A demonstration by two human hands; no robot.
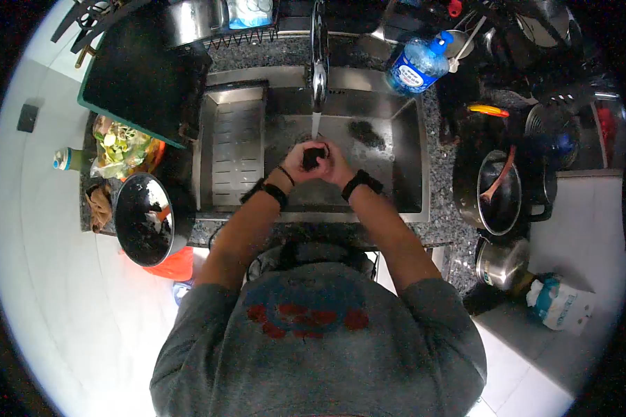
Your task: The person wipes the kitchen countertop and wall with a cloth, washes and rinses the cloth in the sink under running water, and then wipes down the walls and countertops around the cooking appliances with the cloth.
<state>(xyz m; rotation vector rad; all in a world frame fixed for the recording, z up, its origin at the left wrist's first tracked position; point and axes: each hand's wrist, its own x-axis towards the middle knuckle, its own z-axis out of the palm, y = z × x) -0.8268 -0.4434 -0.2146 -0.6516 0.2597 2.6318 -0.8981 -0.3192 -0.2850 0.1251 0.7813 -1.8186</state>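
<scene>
My left hand [299, 164] and my right hand [335, 165] are cupped together over the sink basin [348, 191], below the faucet [318, 69]. Between the fingers sits a small dark clump [313, 159], its kind too dim to make out. Water [316, 125] runs from the spout down onto the hands. Another dark patch [366, 134] lies on the basin floor to the right of them. At the basin's left side is a slotted metal drain tray [233, 153].
A dark bowl [143, 221] with bits inside and a bag of vegetables [125, 147] are on the left, beside a green-edged board [131, 83]. A blue soap bottle [419, 64] stands behind the basin. Rightward is a pot [492, 208] with a wooden spoon [501, 177].
</scene>
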